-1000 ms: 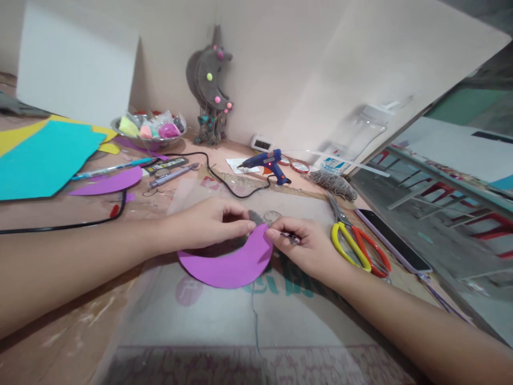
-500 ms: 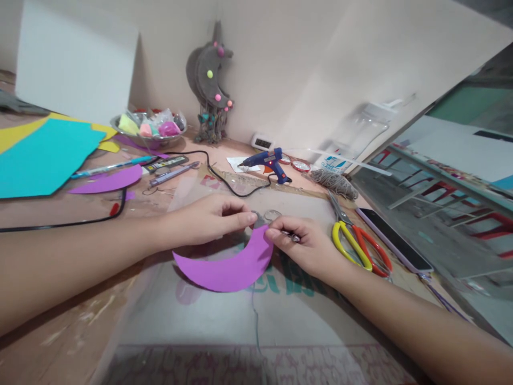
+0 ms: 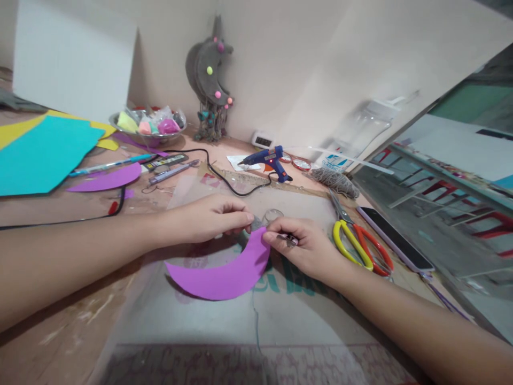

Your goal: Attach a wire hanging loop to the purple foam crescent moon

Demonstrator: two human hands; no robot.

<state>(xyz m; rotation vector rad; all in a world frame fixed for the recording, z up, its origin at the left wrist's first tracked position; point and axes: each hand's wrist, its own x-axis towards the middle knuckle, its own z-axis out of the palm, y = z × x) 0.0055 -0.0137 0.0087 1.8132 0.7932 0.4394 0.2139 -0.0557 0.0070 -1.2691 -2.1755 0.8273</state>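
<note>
A purple crescent of foam sheet [image 3: 222,272] lies on a clear plastic sheet [image 3: 200,321] over the table. My left hand [image 3: 208,218] is closed, its fingertips pinching the crescent's upper tip together with a small grey piece [image 3: 255,222]. My right hand [image 3: 304,247] is closed too, thumb and forefinger pressed on the same tip from the right, and a small dark object [image 3: 289,239] sits in its fingers. A clear glass bead or lens [image 3: 273,216] rests just behind the tip.
Yellow and red scissors [image 3: 356,240] and a phone [image 3: 395,238] lie to the right. A blue glue gun [image 3: 266,159] with black cord, twine [image 3: 334,182], pens, a second purple crescent [image 3: 106,179], teal and yellow sheets [image 3: 40,155], a bowl [image 3: 148,128] and a grey moon ornament [image 3: 210,80] stand behind.
The purple crescent has swung so its lower end lies further left. Both hands stay pinched at its upper tip.
</note>
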